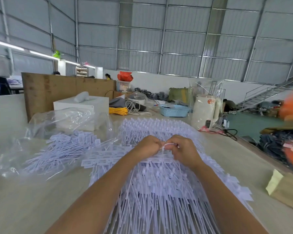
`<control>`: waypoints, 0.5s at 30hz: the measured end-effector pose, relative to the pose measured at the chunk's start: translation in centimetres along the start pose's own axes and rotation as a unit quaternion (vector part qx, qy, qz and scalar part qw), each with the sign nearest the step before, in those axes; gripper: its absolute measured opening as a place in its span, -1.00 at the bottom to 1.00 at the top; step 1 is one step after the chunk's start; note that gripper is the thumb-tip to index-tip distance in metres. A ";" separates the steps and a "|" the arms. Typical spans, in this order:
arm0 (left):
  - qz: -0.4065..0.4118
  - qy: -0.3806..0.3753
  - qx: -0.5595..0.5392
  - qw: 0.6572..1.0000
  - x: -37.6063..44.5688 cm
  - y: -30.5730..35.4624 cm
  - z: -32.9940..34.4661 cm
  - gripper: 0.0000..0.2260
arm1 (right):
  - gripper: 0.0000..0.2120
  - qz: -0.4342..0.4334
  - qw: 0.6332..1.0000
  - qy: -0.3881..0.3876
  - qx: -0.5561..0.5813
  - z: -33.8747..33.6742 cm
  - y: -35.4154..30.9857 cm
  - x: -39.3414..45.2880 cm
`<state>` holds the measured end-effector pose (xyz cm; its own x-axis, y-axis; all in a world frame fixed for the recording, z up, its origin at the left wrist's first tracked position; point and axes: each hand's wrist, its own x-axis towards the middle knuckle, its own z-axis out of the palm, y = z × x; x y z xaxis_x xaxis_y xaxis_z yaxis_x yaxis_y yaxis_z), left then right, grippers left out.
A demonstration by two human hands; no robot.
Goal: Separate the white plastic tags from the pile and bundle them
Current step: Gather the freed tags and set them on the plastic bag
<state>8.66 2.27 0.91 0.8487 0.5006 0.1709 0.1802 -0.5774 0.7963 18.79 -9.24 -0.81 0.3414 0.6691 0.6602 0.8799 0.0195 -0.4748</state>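
A large pile of white plastic tags (159,184) with long thin tails covers the middle of the wooden table (32,200). Above the pile, my left hand (147,146) and my right hand (184,150) meet, fingers curled. Between them they pinch a thin white tag strip (166,145) that loops at the fingertips and hangs down toward the pile. A second heap of white tags (64,149) lies to the left, partly on clear plastic wrap.
Crumpled clear plastic bags (63,122) lie at the left. A white box (81,103), yellow cord (118,110), blue basket (174,110) and a white kettle (206,110) stand at the back. Brown paper (289,191) lies at the right table edge.
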 end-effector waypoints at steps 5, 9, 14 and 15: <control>0.024 -0.007 0.009 1.000 -0.4 -0.6 -0.7 -0.57 | -0.86 0.068 0.986 0.152 -0.022 -3.4 -0.1 0.8; 0.065 0.017 0.117 0.991 -0.8 -1.3 -0.8 -0.59 | -0.86 0.242 0.911 0.135 0.304 -5.9 -0.5 1.0; 0.075 0.009 0.169 0.983 -1.5 -0.3 0.0 -0.68 | -0.87 0.272 0.910 -0.058 0.307 -2.4 -3.8 0.8; 0.066 -0.004 0.158 0.985 -1.7 -0.2 -0.1 -0.71 | -0.86 0.275 0.914 -0.060 0.293 -1.7 -4.1 0.4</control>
<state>7.11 1.58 0.56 0.8789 0.4035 0.2546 0.2132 -0.8096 0.5469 15.88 -10.32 2.45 0.6084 0.7738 0.1761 0.2466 0.0265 -0.9688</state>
